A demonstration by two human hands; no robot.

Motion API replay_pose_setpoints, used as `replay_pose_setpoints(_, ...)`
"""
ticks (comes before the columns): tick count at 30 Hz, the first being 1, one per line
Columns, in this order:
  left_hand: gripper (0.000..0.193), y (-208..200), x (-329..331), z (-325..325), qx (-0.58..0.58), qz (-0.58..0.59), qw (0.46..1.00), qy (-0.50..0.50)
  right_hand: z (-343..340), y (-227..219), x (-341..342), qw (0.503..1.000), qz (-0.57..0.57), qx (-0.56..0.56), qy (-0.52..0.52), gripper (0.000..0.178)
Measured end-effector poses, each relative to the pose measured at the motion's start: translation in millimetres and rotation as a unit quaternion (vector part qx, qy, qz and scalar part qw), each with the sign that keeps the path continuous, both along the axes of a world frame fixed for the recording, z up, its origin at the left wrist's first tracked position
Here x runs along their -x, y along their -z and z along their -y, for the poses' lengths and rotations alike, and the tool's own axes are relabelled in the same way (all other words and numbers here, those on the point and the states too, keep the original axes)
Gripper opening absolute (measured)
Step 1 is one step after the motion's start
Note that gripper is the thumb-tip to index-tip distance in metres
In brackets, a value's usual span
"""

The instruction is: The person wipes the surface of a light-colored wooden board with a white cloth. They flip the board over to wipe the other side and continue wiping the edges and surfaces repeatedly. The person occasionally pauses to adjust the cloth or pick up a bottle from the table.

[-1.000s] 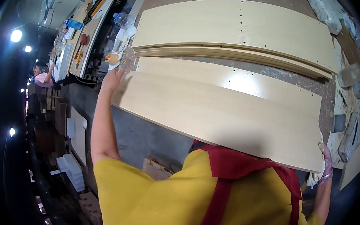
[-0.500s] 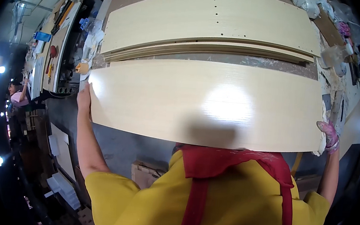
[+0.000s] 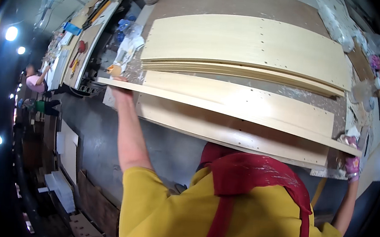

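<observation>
A long pale wooden board (image 3: 227,109) is tipped up on edge between my hands, so that mostly its narrow edge shows. My bare left hand (image 3: 122,90) grips it near the left end, with the fingers partly hidden behind it. At the other end my right hand (image 3: 352,157), in a pink patterned glove, is closed on the board. Beneath it, another pale board (image 3: 251,94) with small drilled holes lies flat on the worktable (image 3: 200,4); the raised board covers its middle. Farther back sits a stack of similar boards (image 3: 206,36), the top one drilled.
Plastic bottles and rags (image 3: 129,34) line the table's left side. To the right are a wood strip (image 3: 361,61), a clear container (image 3: 363,92) and plastic wrap. A side bench (image 3: 88,42) carries tools. Two people are in the distance at left, one in a pink top (image 3: 35,83).
The held board has gone from lying broad face up to standing on edge, uncovering the drilled board below. My view has shifted, so the table sits lower and farther right.
</observation>
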State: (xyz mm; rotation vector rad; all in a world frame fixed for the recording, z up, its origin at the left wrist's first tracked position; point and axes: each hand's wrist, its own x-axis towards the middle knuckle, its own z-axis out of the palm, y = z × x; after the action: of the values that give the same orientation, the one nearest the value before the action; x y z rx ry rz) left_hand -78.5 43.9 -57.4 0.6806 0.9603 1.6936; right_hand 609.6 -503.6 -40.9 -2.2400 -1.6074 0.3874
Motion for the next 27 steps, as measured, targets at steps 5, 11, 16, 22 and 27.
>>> replay_pose_setpoints(5,0.032,39,18,-9,-0.014,0.042,0.999,0.019,-17,-46,48,0.997,0.022,-0.026,0.068,0.034)
replay_pose_setpoints(11,0.039,39,1,-15,0.046,0.053,0.998,0.005,-73,-123,150,0.995,-0.029,-0.075,0.054,0.035)
replay_pose_setpoints(16,0.053,8,-25,2,0.091,0.053,0.994,0.017,-171,-128,219,0.996,-0.063,-0.039,-0.053,0.035)
replay_pose_setpoints(22,0.045,24,-8,-4,0.075,0.059,0.995,0.000,-336,-147,343,0.916,0.009,-0.081,-0.393,0.034)
replay_pose_setpoints(27,0.052,51,1,-9,-0.022,0.072,0.990,0.123,-479,-123,522,0.862,-0.073,-0.169,-0.471,0.024)
